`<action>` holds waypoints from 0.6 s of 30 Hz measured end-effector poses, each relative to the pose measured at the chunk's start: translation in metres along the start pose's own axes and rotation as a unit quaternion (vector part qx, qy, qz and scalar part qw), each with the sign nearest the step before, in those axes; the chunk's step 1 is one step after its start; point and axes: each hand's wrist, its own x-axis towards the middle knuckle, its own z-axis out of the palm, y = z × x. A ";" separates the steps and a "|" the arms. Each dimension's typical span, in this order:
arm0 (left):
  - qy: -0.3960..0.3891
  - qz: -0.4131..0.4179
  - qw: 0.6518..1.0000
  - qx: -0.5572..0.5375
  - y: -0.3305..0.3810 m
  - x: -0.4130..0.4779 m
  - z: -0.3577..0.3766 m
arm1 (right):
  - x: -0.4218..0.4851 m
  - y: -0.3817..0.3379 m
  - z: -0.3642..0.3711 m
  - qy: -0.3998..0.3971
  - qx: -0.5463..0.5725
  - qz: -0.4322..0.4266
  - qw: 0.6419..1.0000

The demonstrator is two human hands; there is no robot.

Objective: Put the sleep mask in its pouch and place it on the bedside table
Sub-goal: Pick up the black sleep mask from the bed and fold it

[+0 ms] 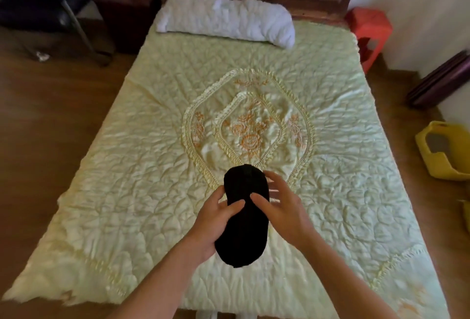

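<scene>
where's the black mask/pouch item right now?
Head view, lower centre: the black fabric item is held above the near end of the quilted bed, gripped by the left hand, with the right hand at its right edge.

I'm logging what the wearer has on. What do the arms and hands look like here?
Both forearms are bare, with no sleeve in view. The left hand and right hand wear no gloves, and no rings, watch or bracelet show. The right fingers are blurred.

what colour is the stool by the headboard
Red-orange stool, seen in the head view, right of the bed.
</scene>
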 end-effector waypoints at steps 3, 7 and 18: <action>-0.014 0.031 0.999 0.001 0.036 -0.037 0.015 | -0.003 -0.053 -0.021 -0.061 0.170 0.084 0.980; -0.005 0.055 0.998 -0.011 0.071 -0.074 0.025 | -0.016 -0.104 -0.035 -0.079 0.169 0.065 0.980; -0.041 0.005 0.998 0.042 0.116 -0.123 -0.003 | -0.017 -0.169 -0.027 -0.083 0.197 0.008 0.977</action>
